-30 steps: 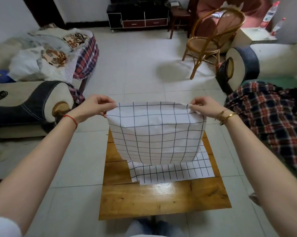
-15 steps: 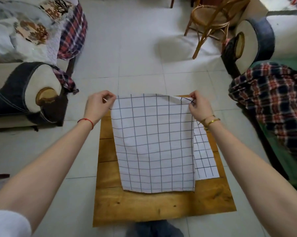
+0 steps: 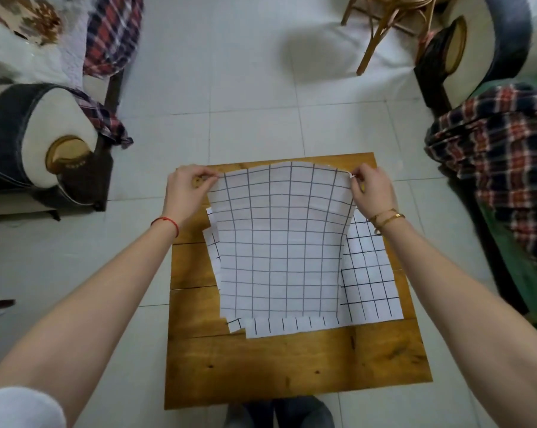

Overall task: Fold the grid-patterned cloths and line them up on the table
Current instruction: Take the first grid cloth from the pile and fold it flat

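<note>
A white cloth with a thin dark grid (image 3: 279, 242) lies spread over the far half of the small wooden table (image 3: 295, 366). My left hand (image 3: 187, 188) pinches its far left corner and my right hand (image 3: 372, 189) pinches its far right corner, both near the table's far edge. Under it lies another grid cloth (image 3: 369, 282), showing at the right side, along the near edge and a little at the left. How many cloths lie beneath cannot be told.
A sofa arm (image 3: 38, 143) stands to the left, and another sofa with a plaid blanket (image 3: 502, 168) to the right. Rattan chair legs (image 3: 381, 29) are at the far right on the tiled floor. My feet (image 3: 279, 412) are at the table's near edge.
Both hands lowered the held cloth from the air and carried its top edge toward the table's far side; it now lies over the other cloth. The view tilted downward.
</note>
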Demonstrator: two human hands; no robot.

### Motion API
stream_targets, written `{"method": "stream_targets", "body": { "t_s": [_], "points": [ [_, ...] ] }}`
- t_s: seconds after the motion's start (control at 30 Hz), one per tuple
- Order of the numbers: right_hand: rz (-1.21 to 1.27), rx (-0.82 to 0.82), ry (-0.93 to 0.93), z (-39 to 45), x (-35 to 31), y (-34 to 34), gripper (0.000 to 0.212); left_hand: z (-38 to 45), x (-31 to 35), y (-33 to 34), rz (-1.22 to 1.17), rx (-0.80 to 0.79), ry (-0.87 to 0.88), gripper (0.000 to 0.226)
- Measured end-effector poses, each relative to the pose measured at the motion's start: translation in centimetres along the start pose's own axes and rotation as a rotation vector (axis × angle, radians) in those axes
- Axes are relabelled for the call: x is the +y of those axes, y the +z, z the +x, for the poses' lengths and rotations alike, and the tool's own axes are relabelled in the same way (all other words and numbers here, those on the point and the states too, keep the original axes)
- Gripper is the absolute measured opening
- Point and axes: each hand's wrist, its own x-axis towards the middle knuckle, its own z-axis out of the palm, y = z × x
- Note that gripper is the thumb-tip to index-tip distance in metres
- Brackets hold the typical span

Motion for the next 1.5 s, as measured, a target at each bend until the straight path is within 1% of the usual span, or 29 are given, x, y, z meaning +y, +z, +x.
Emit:
{"method": "stream_targets", "body": {
  "t_s": [0.1,0.23,0.47,0.6,0.7,0.8,1.03,1.17,1.3,1.4,1.5],
  "points": [
    [0.01,-0.021,0.018,-0.8,0.8,0.7,0.011,-0.7,-0.5,0.7,0.002,-0.025,-0.033,0.011],
    [0.028,-0.107,0.047,-2.4,2.2,1.7,0.012,-2.5,-2.1,1.6,0.028,-0.088,-0.08,0.012],
    [0.007,-0.243,0.04,-6.0,3.2,3.7,0.017,-7.4,-4.8,3.9,0.081,-0.211,-0.149,0.014],
    [-0.029,-0.333,0.089,-8.8,4.3,5.9,0.019,-9.8,-6.3,5.9,0.137,-0.234,-0.149,0.01],
    [-0.049,-0.363,0.127,-11.2,4.8,7.5,0.019,-11.3,-7.6,7.8,0.151,-0.256,-0.161,0.011],
    [-0.089,-0.404,0.128,-13.2,5.6,9.5,0.022,-12.9,-9.1,9.9,0.165,-0.279,-0.163,0.013],
    [-0.102,-0.477,0.154,-16.0,6.9,13.7,0.03,-15.2,-12.3,13.7,0.196,-0.325,-0.173,0.017],
    [-0.096,-0.479,0.153,-16.9,7.1,15.1,0.042,-15.7,-13.4,15.2,0.229,-0.341,-0.174,0.023],
    [-0.154,-0.381,0.072,-16.8,6.8,15.7,0.044,-15.8,-13.7,16.2,0.21,-0.322,-0.187,0.038],
    [-0.123,-0.323,0.021,-15.7,6.3,16.4,0.042,-15.0,-13.4,16.5,0.211,-0.271,-0.159,0.037],
    [-0.111,-0.321,-0.071,-13.5,4.6,17.9,0.041,-12.8,-13.0,16.9,0.253,-0.245,-0.072,0.035]
  ]
}}
